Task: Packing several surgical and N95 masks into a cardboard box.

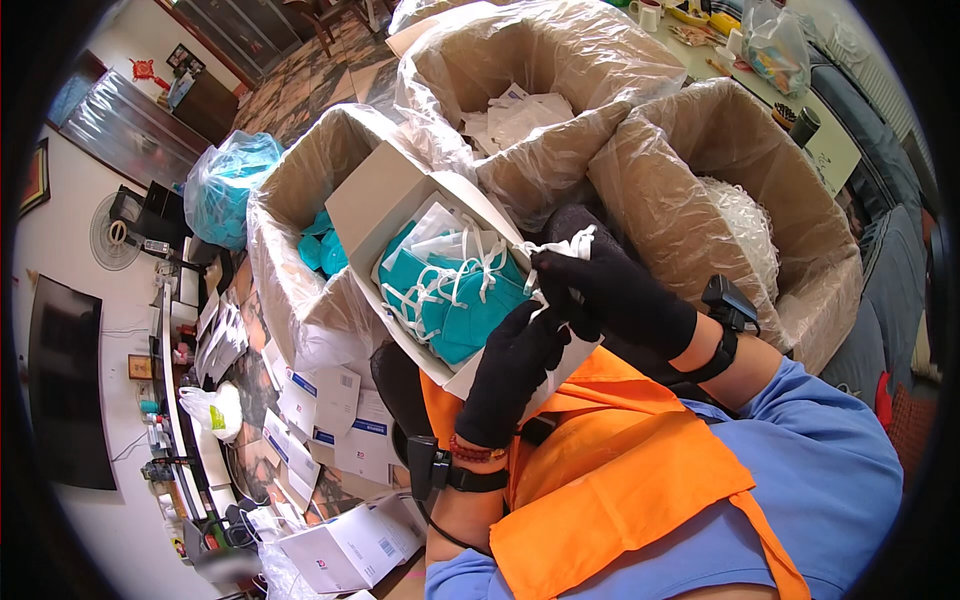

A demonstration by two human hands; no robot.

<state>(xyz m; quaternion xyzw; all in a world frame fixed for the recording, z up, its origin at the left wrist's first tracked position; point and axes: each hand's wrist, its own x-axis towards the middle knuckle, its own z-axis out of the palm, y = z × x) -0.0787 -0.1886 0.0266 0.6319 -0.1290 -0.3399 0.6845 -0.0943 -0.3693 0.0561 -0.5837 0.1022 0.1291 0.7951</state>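
A white cardboard box (350, 190) rests tilted against my lap with its flap up. Inside it lie several teal face masks (465, 325) with tangled white elastic straps, and a clear plastic bag (437, 232). Over the box's right edge, my right hand (615, 290), in a black glove, is closed on a bunch of white elastic straps (578, 243). My left hand (510, 375), gloved in black too, is closed close below it, with a bit of white strap showing at its fingertips. The hands nearly touch, and the fingers partly hide what they grip.
Plastic-lined cartons stand around me: one with teal masks (322, 245) at left, one with white packets (520, 115) ahead, one with white straps (745, 225) at right. A bag of teal items (235, 190) sits beyond. Flattened white boxes (340, 425) cover the floor at left.
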